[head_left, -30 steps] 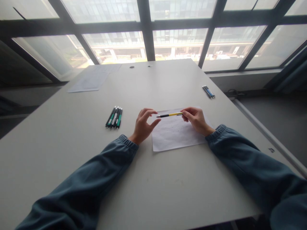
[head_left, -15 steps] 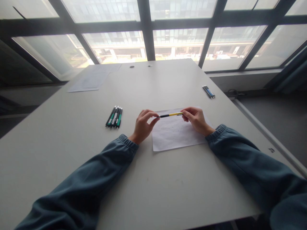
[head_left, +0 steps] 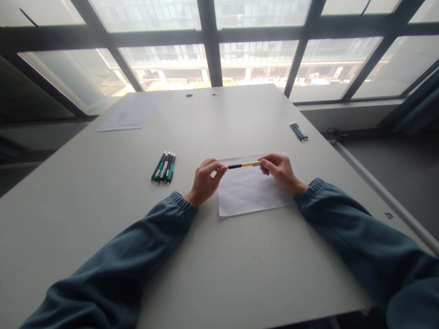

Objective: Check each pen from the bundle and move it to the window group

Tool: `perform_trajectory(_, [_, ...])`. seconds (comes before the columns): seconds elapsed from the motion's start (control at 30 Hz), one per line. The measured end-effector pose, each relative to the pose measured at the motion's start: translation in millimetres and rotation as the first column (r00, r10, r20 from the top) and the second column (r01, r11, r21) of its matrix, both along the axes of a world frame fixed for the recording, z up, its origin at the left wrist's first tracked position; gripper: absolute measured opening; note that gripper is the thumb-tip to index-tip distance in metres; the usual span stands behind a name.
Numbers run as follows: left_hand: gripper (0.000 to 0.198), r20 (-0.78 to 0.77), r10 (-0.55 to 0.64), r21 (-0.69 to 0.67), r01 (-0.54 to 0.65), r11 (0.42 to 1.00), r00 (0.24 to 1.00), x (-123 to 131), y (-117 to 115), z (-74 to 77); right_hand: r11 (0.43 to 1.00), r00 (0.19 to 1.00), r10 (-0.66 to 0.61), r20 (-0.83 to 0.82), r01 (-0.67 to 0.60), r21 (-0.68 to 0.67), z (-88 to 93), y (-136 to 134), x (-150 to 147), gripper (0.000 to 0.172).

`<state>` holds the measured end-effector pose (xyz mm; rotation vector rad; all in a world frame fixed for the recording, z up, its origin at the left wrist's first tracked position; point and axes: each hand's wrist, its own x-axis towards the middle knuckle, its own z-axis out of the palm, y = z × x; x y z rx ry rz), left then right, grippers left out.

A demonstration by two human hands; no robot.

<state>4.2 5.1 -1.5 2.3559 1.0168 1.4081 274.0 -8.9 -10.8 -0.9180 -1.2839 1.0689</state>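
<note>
A yellow and black pen (head_left: 244, 164) is held level above a white sheet of paper (head_left: 254, 192) on the grey table (head_left: 137, 214). My right hand (head_left: 279, 171) grips the pen's yellow right end. My left hand (head_left: 206, 178) pinches the black left tip between thumb and fingers. Both arms wear blue-grey sleeves.
A row of several green and black pens (head_left: 163, 167) lies to the left of my hands. Blue pens (head_left: 298, 131) lie near the table's right edge. More paper sheets (head_left: 133, 112) rest at the far left corner. Large windows stand behind the table.
My left hand's fingers were spread near the pen's tip and have closed onto it. My right hand and the pen have stayed in place.
</note>
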Motion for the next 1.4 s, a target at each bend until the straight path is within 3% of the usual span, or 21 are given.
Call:
perform_trajectory(0.57, [0.057,0.003,-0.049,-0.114,0.049,0.992,0.999,-3.2,1.5,-5.4,1.000,1.000,0.006,0.003,-0.006,-0.014,-1.9,0.8,0.5,0.029])
perform_trajectory(0.77, [0.035,0.028,-0.003,-0.046,0.004,0.999,1.000,-1.8,2.0,-1.1,1.000,1.000,-0.015,-0.026,0.015,0.012,-3.4,2.9,1.1,0.025])
perform_trajectory(0.97, [0.033,-0.023,0.006,0.111,-0.003,0.994,1.000,-0.3,0.1,1.1,0.999,0.999,-0.034,-0.009,0.034,0.000,-1.7,2.7,0.9,0.028])
perform_trajectory(1.4, [0.018,-0.044,-0.019,0.092,0.023,0.995,0.999,-0.1,1.2,-0.6,1.000,1.000,-0.027,-0.005,0.027,-0.013,-1.3,2.1,0.1,0.028])
